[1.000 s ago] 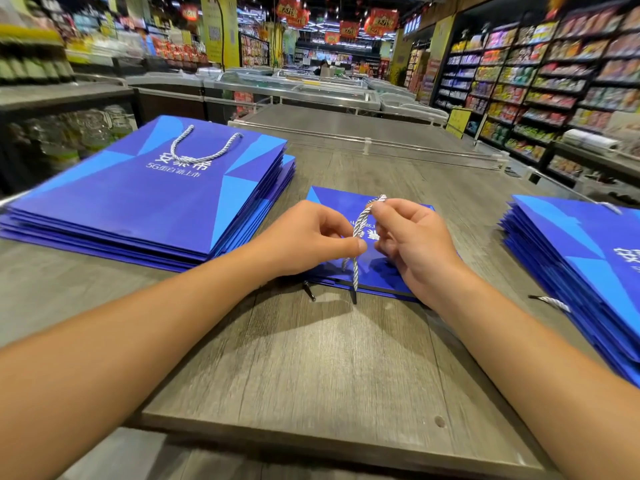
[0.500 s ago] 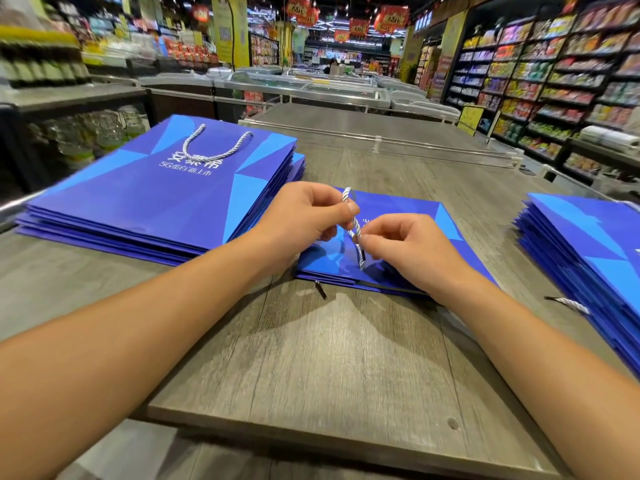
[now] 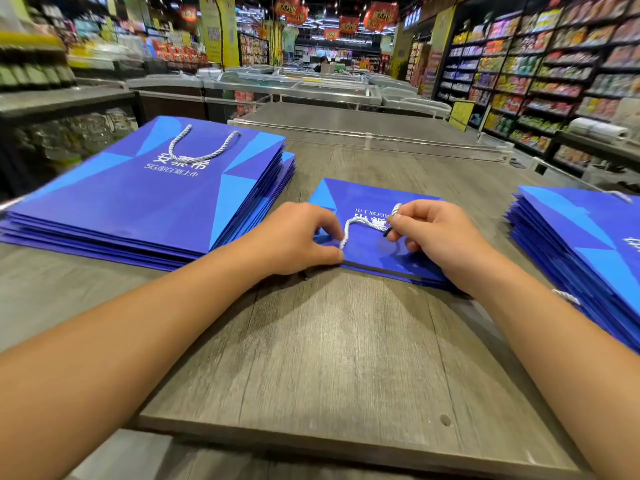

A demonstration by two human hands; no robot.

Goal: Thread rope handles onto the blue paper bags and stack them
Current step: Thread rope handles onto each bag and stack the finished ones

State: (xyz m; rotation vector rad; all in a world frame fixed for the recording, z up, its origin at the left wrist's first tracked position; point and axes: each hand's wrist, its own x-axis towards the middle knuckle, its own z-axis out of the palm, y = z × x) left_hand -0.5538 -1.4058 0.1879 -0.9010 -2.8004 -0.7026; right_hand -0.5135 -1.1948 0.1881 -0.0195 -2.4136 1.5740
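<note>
head view: a flat blue bag point(image 3: 367, 244) is lying on the grey wooden table point(image 3: 329, 358) between two blue bag stacks point(image 3: 145, 199). the left hand point(image 3: 298, 240) is pinching one end of the white rope point(image 3: 360, 224) at the bag's near edge, while the right hand point(image 3: 436, 237) is gripping the other end with curled fingers.

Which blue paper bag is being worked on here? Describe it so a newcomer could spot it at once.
On the grey wood-grain table, between the tall stack of blue paper bags on the left and another stack on the right, one flat blue paper bag lies alone. Only it has both hands on it, pinching a white twisted rope.
</note>
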